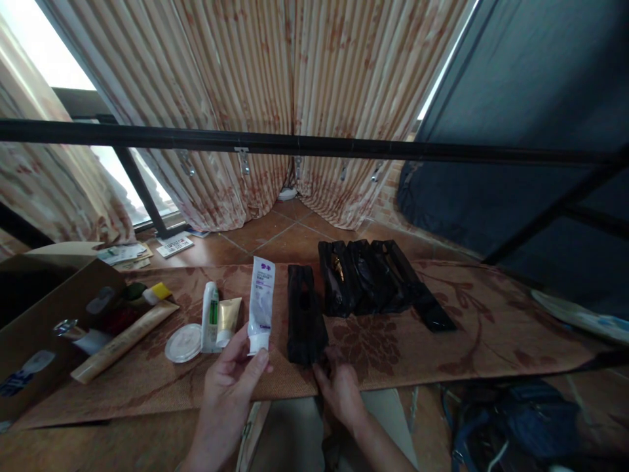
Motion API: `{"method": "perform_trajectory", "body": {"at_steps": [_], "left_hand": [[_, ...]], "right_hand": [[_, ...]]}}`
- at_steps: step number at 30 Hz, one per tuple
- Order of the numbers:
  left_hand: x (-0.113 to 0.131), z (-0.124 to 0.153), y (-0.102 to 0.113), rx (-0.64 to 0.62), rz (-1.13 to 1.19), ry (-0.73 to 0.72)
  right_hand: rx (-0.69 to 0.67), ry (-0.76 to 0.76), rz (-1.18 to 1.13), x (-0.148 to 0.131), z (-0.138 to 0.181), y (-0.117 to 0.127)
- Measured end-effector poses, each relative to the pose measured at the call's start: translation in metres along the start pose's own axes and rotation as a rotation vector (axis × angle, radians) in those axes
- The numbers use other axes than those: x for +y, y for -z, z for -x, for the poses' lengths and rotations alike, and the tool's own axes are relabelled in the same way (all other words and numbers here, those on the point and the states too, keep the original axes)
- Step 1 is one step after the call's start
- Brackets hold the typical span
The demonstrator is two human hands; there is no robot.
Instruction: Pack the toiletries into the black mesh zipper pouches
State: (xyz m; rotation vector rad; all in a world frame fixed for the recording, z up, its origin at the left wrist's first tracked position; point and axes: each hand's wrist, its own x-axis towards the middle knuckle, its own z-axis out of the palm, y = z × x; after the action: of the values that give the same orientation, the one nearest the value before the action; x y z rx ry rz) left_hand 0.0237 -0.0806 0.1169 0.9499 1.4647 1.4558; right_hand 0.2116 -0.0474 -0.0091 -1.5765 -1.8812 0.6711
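Observation:
My left hand pinches a white squeeze tube with purple print by its cap, holding it upright above the cloth. My right hand is closed at the near end of a long black pouch with an opening along its top; part of the fingers is hidden behind it. Left of the raised tube lie a gold tube with a white cap, a white and green tube and a round clear tub.
Several black pouches stand in a row at the back right, beside a flat black piece. At the left, a cardboard box has a long beige tube by it. A dark rail crosses beyond the cloth-covered table.

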Motion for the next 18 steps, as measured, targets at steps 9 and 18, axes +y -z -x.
{"method": "perform_trajectory", "body": {"at_steps": [9,18], "left_hand": [[-0.007,0.003,-0.019,-0.069,-0.057,-0.090],[0.001,0.007,-0.039,-0.121,-0.477,-0.173]], "right_hand": [[0.032,0.017,0.004,-0.002,0.000,0.001],[0.000,-0.004,-0.016,-0.004,0.000,0.004]]}}
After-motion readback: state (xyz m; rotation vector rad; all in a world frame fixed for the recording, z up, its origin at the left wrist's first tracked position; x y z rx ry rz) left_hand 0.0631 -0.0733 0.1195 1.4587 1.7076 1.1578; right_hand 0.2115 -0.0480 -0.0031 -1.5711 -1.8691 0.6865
